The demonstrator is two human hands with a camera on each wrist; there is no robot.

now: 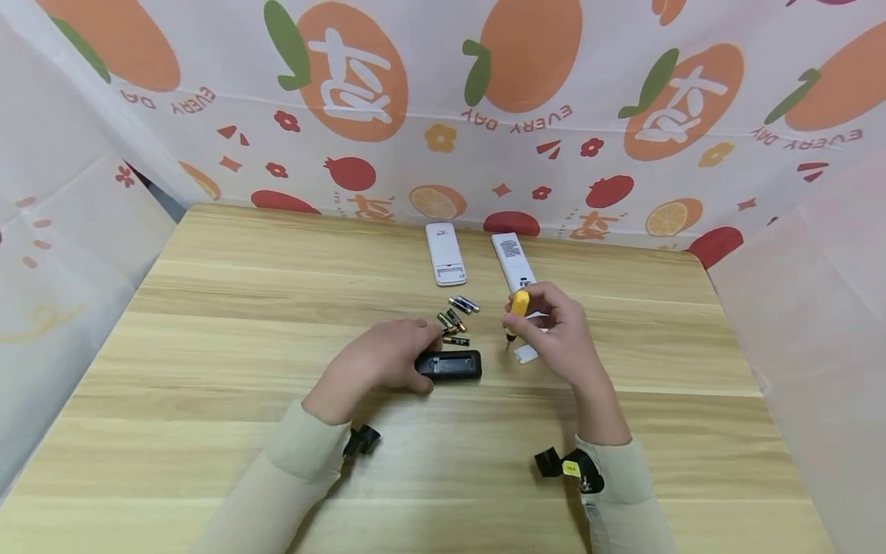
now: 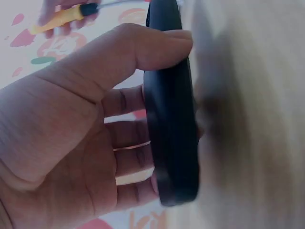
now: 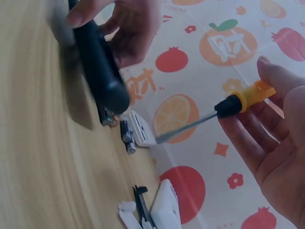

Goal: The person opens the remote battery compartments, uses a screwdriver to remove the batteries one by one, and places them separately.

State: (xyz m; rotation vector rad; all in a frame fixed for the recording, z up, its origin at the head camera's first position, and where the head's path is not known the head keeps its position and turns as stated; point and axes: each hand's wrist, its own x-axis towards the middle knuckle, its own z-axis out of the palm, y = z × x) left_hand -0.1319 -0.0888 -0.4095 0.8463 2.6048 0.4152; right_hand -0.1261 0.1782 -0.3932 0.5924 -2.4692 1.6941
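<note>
My left hand (image 1: 388, 355) grips a black remote control (image 1: 457, 365) by its left end, with its back and open battery compartment facing up. In the left wrist view the thumb (image 2: 164, 50) lies on one long edge of the remote (image 2: 171, 124), and the fingers reach the opposite side. My right hand (image 1: 562, 335) holds a screwdriver (image 1: 519, 303) with a yellow and black handle, its tip pointing down beside a small white cover (image 1: 526, 354). The metal shaft shows clearly in the right wrist view, apart from the black remote (image 3: 97, 64).
Several loose batteries (image 1: 454, 318) lie just beyond the black remote. Two white remotes, one on the left (image 1: 445, 252) and one on the right (image 1: 512, 258), lie farther back. A fruit-patterned cloth (image 1: 436, 154) hangs behind the wooden table (image 1: 208, 323).
</note>
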